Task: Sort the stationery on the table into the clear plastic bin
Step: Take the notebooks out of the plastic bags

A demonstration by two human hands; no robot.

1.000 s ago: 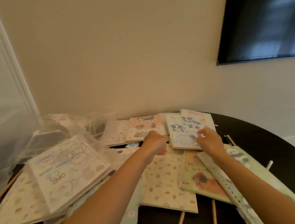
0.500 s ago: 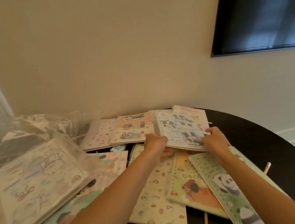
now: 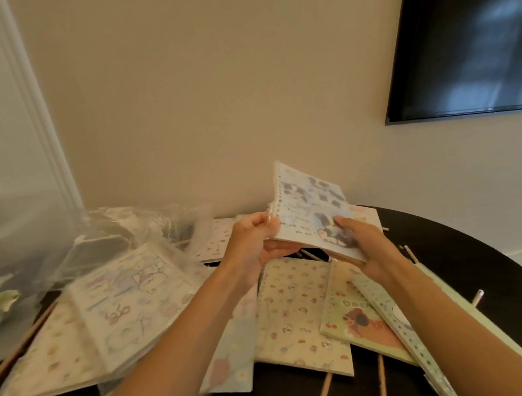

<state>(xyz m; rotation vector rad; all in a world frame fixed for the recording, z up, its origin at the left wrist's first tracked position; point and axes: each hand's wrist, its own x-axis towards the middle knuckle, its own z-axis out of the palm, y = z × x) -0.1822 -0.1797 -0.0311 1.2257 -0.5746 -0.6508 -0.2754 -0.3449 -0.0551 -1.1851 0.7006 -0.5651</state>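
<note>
The left hand (image 3: 255,250) and right hand (image 3: 367,253) each clasp an edge of 1 pale-blue spiral notebook (image 3: 310,212) printed with dark cartoon animals, tilted above the dark round table (image 3: 481,273). Beige wall (image 3: 212,91) and black screen (image 3: 466,37) rise behind the table.

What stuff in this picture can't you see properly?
All in the head view:
1. Writing on the blue-and-white notebook, held by the left hand and right hand: too blurred to read.
2. Clear plastic bin: blurred and cut off by the left edge; contents unclear.
3. Green dotted notebook: its picture is mostly hidden under the right forearm.
4. Pencil: its end is cut off by the bottom edge.
</note>
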